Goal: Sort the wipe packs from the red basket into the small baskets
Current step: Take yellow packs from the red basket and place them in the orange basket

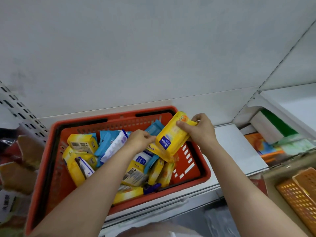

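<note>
A red basket (56,151) sits on a white shelf and holds several yellow, blue and white wipe packs. My right hand (201,130) grips a yellow wipe pack (172,135) by its upper end, lifted over the basket's right side. My left hand (141,140) is over the basket's middle, its fingers curled and pinching the lower left edge of a yellow pack (154,148) that lies just under the raised one. An orange small basket (297,197) stands at the lower right.
The white shelf (239,147) runs on to the right of the red basket. Further right, a lower shelf holds orange, blue and green goods (273,147). Blurred packaged goods (18,161) are on the left. A white back panel rises behind.
</note>
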`<act>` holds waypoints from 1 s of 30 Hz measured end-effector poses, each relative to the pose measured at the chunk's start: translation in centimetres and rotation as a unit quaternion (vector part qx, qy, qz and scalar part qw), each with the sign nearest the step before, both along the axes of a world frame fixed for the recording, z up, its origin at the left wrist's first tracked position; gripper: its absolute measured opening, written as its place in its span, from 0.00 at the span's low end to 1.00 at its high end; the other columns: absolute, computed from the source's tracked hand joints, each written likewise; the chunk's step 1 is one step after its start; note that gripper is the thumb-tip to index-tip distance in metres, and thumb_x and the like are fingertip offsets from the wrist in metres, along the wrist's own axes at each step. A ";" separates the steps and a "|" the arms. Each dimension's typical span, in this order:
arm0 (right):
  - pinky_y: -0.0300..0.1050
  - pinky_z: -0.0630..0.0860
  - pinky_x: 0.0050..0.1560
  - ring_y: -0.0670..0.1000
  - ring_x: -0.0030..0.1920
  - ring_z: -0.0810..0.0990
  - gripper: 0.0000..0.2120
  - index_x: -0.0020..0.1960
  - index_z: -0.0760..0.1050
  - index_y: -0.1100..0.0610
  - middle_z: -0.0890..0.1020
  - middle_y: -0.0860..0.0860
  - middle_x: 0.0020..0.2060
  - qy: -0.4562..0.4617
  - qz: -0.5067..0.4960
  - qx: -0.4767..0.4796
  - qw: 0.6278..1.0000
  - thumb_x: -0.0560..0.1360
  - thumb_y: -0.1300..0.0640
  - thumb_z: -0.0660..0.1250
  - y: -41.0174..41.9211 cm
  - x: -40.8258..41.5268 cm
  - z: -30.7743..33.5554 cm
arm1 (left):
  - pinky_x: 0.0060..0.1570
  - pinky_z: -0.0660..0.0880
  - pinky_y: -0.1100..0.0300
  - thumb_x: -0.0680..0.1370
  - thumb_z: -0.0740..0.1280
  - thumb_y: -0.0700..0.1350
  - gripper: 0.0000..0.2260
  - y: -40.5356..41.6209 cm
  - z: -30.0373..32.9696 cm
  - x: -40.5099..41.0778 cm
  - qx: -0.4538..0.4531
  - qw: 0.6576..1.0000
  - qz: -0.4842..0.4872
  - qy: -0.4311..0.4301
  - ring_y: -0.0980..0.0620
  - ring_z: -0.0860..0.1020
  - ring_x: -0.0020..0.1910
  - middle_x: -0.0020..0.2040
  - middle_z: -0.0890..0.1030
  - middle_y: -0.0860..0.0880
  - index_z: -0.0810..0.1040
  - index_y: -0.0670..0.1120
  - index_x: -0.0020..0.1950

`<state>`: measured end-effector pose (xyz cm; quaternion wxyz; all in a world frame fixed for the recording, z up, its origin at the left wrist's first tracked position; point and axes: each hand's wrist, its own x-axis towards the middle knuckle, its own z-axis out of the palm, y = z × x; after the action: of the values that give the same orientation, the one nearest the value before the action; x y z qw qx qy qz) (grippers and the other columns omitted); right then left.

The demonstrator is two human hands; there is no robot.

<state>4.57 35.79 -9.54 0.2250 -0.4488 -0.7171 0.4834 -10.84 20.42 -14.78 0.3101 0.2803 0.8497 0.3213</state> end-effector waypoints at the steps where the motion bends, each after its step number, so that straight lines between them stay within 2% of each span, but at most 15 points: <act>1: 0.58 0.83 0.37 0.53 0.40 0.84 0.25 0.44 0.69 0.49 0.81 0.51 0.41 -0.002 0.001 -0.004 1.000 0.60 0.41 0.80 -0.2 0.3 0.0 | 0.40 0.72 0.60 0.76 0.72 0.53 0.09 -0.1 -0.1 0.0 0.008 1.000 0.007 0.007 0.51 0.81 0.46 0.48 0.85 0.49 0.84 0.47 0.46; 3: 0.59 0.83 0.38 0.54 0.41 0.85 0.25 0.45 0.69 0.50 0.81 0.51 0.41 0.005 -0.005 -0.012 1.000 0.61 0.43 0.81 -0.5 0.7 0.2 | 0.44 0.76 0.57 0.72 0.76 0.49 0.07 -0.4 -0.2 -0.1 0.016 1.000 0.008 0.026 0.51 0.81 0.46 0.47 0.84 0.49 0.84 0.47 0.44; 6: 0.58 0.84 0.43 0.53 0.45 0.84 0.25 0.54 0.71 0.47 0.81 0.50 0.46 0.038 -0.018 -0.033 0.999 0.64 0.47 0.81 -0.8 1.7 0.6 | 0.46 0.80 0.50 0.69 0.79 0.45 0.11 -1.1 0.1 -0.2 0.041 0.998 0.050 0.016 0.46 0.81 0.47 0.49 0.82 0.49 0.80 0.48 0.46; 8: 0.56 0.84 0.45 0.54 0.47 0.85 0.28 0.62 0.72 0.47 0.82 0.51 0.49 0.085 -0.020 -0.077 0.993 0.66 0.54 0.81 -0.9 2.4 1.1 | 0.48 0.81 0.46 0.68 0.79 0.40 0.19 -1.8 0.7 -0.9 0.072 0.992 0.097 -0.023 0.44 0.82 0.47 0.52 0.82 0.46 0.77 0.49 0.55; 10: 0.53 0.84 0.43 0.56 0.48 0.86 0.24 0.62 0.75 0.54 0.84 0.55 0.50 0.134 -0.023 -0.127 0.982 0.69 0.59 0.79 -1.1 2.9 1.6 | 0.51 0.80 0.46 0.68 0.78 0.38 0.29 -2.6 1.5 -2.3 0.097 0.986 0.135 -0.030 0.43 0.81 0.52 0.57 0.81 0.43 0.73 0.50 0.66; 13: 0.47 0.83 0.39 0.57 0.46 0.86 0.15 0.55 0.78 0.61 0.85 0.59 0.49 0.177 -0.048 -0.178 0.967 0.71 0.60 0.76 -2.2 3.1 2.2 | 0.35 0.80 0.53 0.72 0.75 0.35 0.35 -4.3 2.8 -3.8 0.163 0.960 0.205 -0.102 0.43 0.82 0.50 0.61 0.78 0.43 0.64 0.51 0.75; 14: 0.46 0.83 0.39 0.57 0.45 0.87 0.14 0.55 0.78 0.61 0.85 0.60 0.49 0.189 -0.057 -0.193 0.961 0.72 0.60 0.76 -2.7 3.0 2.2 | 0.31 0.80 0.55 0.73 0.73 0.34 0.37 -4.9 3.2 -3.8 0.193 0.946 0.220 -0.140 0.45 0.82 0.48 0.61 0.78 0.43 0.61 0.53 0.76; 16: 0.49 0.83 0.41 0.57 0.45 0.87 0.17 0.58 0.76 0.62 0.85 0.61 0.50 0.207 -0.073 -0.221 0.950 0.72 0.59 0.76 -3.7 2.6 2.1 | 0.32 0.81 0.56 0.75 0.71 0.32 0.39 -5.9 4.1 -3.1 0.240 0.925 0.235 -0.178 0.47 0.83 0.47 0.58 0.79 0.46 0.57 0.57 0.78; 17: 0.51 0.84 0.43 0.58 0.45 0.86 0.19 0.60 0.74 0.61 0.84 0.61 0.52 0.215 -0.081 -0.232 0.945 0.72 0.60 0.76 -4.3 2.3 2.1 | 0.32 0.81 0.57 0.75 0.70 0.32 0.38 -6.2 4.4 -2.6 0.256 0.919 0.239 -0.179 0.47 0.83 0.47 0.57 0.79 0.47 0.58 0.57 0.77; 19: 0.54 0.84 0.47 0.59 0.49 0.86 0.25 0.66 0.69 0.56 0.82 0.60 0.56 0.235 -0.090 -0.239 0.938 0.73 0.61 0.75 -5.3 2.0 1.9 | 0.34 0.81 0.59 0.76 0.69 0.33 0.29 -6.9 5.0 -1.6 0.281 0.912 0.250 -0.162 0.48 0.83 0.49 0.56 0.80 0.48 0.66 0.52 0.73; 21: 0.51 0.83 0.46 0.58 0.51 0.85 0.31 0.72 0.65 0.49 0.79 0.58 0.60 0.261 -0.079 -0.234 0.933 0.74 0.63 0.73 -6.3 1.8 1.8 | 0.34 0.80 0.62 0.78 0.68 0.34 0.17 -7.5 5.4 -0.6 0.304 0.903 0.261 -0.154 0.50 0.83 0.49 0.55 0.82 0.49 0.73 0.48 0.64; 24: 0.45 0.82 0.41 0.55 0.50 0.86 0.34 0.75 0.62 0.42 0.78 0.57 0.61 0.294 -0.050 -0.222 0.928 0.76 0.62 0.71 -7.8 2.0 1.7 | 0.37 0.81 0.62 0.79 0.67 0.37 0.09 -8.5 6.0 0.6 0.349 0.883 0.266 -0.169 0.54 0.84 0.47 0.52 0.83 0.52 0.76 0.50 0.56; 27: 0.46 0.82 0.41 0.55 0.53 0.85 0.26 0.73 0.68 0.43 0.78 0.52 0.61 0.300 -0.032 -0.186 0.935 0.79 0.60 0.68 -9.2 2.6 1.7 | 0.44 0.82 0.58 0.79 0.67 0.39 0.11 -8.9 6.3 2.0 0.392 0.869 0.270 -0.138 0.57 0.84 0.49 0.50 0.83 0.56 0.75 0.56 0.51; 29: 0.48 0.83 0.43 0.54 0.55 0.83 0.16 0.66 0.77 0.47 0.77 0.47 0.59 0.287 -0.036 -0.152 0.945 0.80 0.60 0.66 -9.9 3.3 1.7 | 0.51 0.81 0.55 0.78 0.69 0.41 0.13 -8.7 6.5 3.3 0.397 0.882 0.247 -0.053 0.59 0.83 0.51 0.51 0.83 0.57 0.74 0.60 0.50; 30: 0.48 0.83 0.43 0.53 0.55 0.82 0.12 0.62 0.79 0.50 0.77 0.47 0.57 0.284 -0.037 -0.140 0.948 0.81 0.60 0.65 -10.3 3.8 1.8 | 0.52 0.79 0.57 0.77 0.70 0.42 0.13 -8.5 6.8 4.2 0.397 0.891 0.220 -0.009 0.60 0.82 0.51 0.50 0.83 0.59 0.74 0.61 0.50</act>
<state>8.35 25.51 -7.78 0.3720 -0.3464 -0.5319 0.6773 -6.63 11.89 -8.02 0.1021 0.1825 0.6887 0.6942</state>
